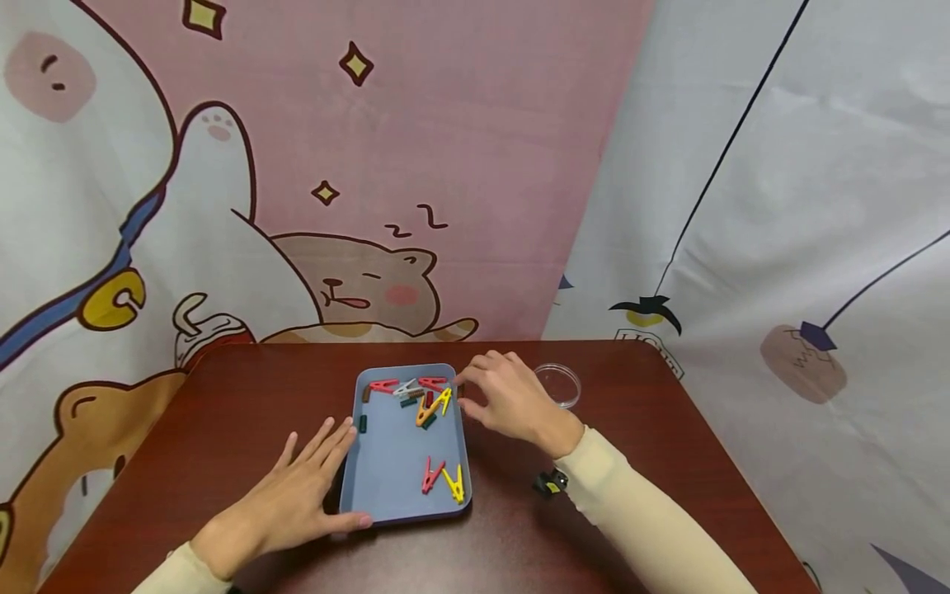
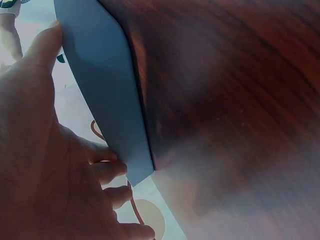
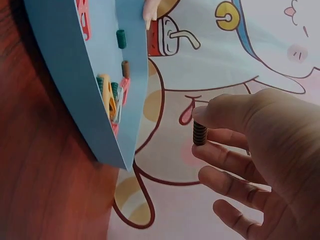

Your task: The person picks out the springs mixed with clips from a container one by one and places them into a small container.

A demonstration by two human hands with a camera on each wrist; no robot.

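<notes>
My right hand [image 1: 512, 396] is at the right rim of a blue tray [image 1: 401, 487], near its far corner. In the right wrist view its thumb and forefinger pinch a small, dark ribbed cylinder [image 3: 199, 134] by its ends. My left hand [image 1: 293, 499] lies along the tray's left side, fingers straight and spread, thumb at the near edge. In the tray's far part are an orange clothespin [image 1: 425, 410], a yellow clothespin [image 1: 444, 400], pink and white clothespins, and several green and brown ribbed cylinders. A red clothespin [image 1: 432, 475] and another yellow clothespin [image 1: 455, 485] lie nearer the front.
A clear round dish [image 1: 558, 385] stands on the dark wooden table [image 1: 252, 412], right of the tray and behind my right wrist. Beyond the table's far edge hangs a cartoon-printed cloth [image 1: 475, 165]. A small black device [image 1: 551, 482] shows under my right sleeve.
</notes>
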